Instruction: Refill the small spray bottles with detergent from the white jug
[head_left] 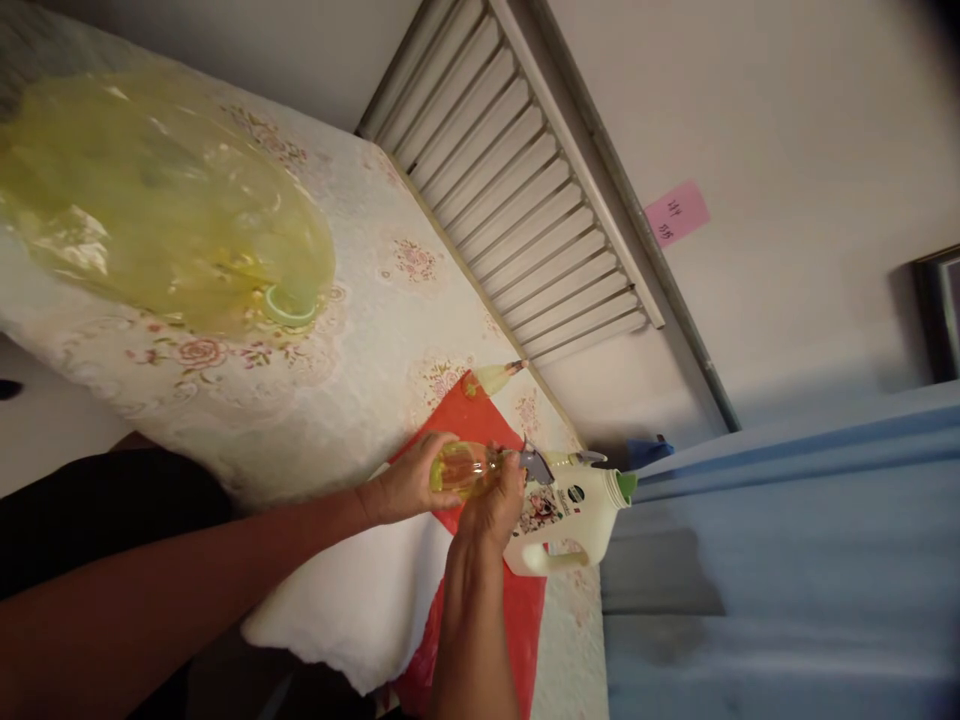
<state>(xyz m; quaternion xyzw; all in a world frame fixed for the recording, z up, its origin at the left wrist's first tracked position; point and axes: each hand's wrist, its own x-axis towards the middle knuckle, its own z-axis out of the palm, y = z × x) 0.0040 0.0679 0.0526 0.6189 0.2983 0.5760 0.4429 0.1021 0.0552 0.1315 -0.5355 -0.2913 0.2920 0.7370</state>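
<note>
My left hand [405,485] is wrapped round a small clear bottle of yellow liquid [463,468], held above a red sheet [480,420]. My right hand [491,505] is closed on the bottle's neck end, where a grey spray head [535,464] sticks out. Just beyond the hands stands a white plastic jug with a flower label and a green cap [577,510]. A pale yellow piping bag [493,377] lies past the red sheet's far corner.
A large yellow translucent bottle [165,220] lies at the left on the flowered tablecloth [360,330]. A white cloth [375,600] hangs over the near edge. A slatted shutter [517,190], a pink note [676,213] and a blue curtain [787,560] are behind.
</note>
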